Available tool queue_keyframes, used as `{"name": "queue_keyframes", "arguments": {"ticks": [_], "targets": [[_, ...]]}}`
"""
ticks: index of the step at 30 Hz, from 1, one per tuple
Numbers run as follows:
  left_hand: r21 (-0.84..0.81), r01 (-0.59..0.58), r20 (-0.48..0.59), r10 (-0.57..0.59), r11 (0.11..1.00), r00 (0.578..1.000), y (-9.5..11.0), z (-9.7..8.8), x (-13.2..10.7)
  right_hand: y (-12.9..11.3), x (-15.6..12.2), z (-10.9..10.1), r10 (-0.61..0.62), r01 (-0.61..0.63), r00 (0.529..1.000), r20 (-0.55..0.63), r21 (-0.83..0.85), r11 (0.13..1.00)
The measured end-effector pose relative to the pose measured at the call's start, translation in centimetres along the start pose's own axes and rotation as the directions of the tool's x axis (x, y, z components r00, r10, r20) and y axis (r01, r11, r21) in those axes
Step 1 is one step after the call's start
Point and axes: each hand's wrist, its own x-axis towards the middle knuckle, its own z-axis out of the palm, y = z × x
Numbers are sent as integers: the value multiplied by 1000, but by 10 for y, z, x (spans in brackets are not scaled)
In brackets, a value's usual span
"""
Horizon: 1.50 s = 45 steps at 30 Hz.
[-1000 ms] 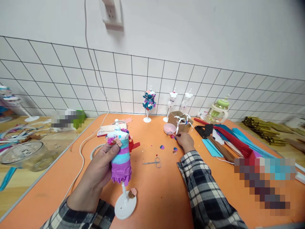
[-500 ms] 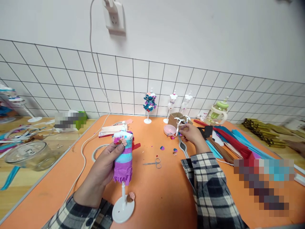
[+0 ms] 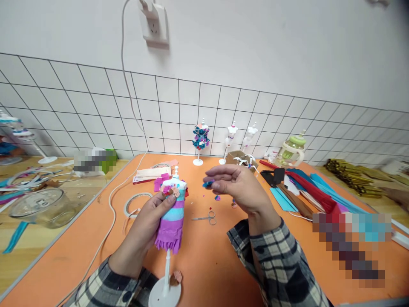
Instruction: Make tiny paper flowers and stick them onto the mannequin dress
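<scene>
My left hand [image 3: 153, 219] grips a small white mannequin on a stand, thumb across its chest. The mannequin wears a dress [image 3: 171, 219] in purple and light-blue bands with a fringed purple hem. Crumpled paper flowers [image 3: 171, 190] in pink, brown and peach cover its top. Its round base [image 3: 164, 294] has a brown and pink scrap on it. To the right, my right hand [image 3: 238, 187] is raised over the table, with a small blue paper flower [image 3: 208, 184] pinched at its fingertips. Small scissors [image 3: 206, 218] lie between the hands.
A roll of tape [image 3: 128, 209] lies left of the mannequin. At the back stand a flower-covered mannequin [image 3: 201, 138] and two white ones. A cardboard box [image 3: 234, 157], a green-lidded bottle [image 3: 290, 151] and colored paper strips [image 3: 319, 194] lie to the right. A cable [image 3: 110, 204] crosses the left side.
My right hand has come left from beside the pink bowl, bringing a blue paper flower. The mannequin in my left hand has shifted slightly right and tilted.
</scene>
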Motion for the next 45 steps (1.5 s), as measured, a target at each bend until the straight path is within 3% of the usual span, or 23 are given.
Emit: {"name": "queue_keyframes", "arguments": {"ticks": [4, 7, 12, 15, 21, 31, 36, 41, 45], "targets": [[2, 29, 36, -29, 1000, 999, -3, 5, -3, 1, -7, 21, -20, 18, 994, 103, 27, 999], [-14, 22, 41, -21, 1000, 999, -4, 7, -5, 3, -8, 32, -21, 30, 991, 134, -62, 998], [-37, 13, 17, -13, 999, 1000, -8, 6, -5, 9, -8, 42, -84, 105, 993, 79, -325, 940], [-35, 5, 18, -5, 999, 1000, -8, 5, -4, 13, -7, 45, -88, 102, 994, 57, -317, 943], [-30, 26, 16, -25, 999, 1000, -6, 7, -6, 16, -4, 48, -77, 66, 997, -28, -284, 957], [-2, 7, 11, -7, 1000, 1000, -3, 10, -8, 18, -5, 48, -79, 59, 996, -40, -361, 931], [60, -28, 3, 28, 998, 1000, -2, 7, -7, 16, -5, 44, -190, 125, 980, -62, -549, 826], [99, -19, 47, 15, 995, 999, -5, 3, -6, 18, -8, 41, -103, 115, 993, 51, -461, 880], [121, -19, 84, 9, 992, 996, -5, 4, -6, 20, -7, 38, -88, 108, 994, 66, -446, 888]]}}
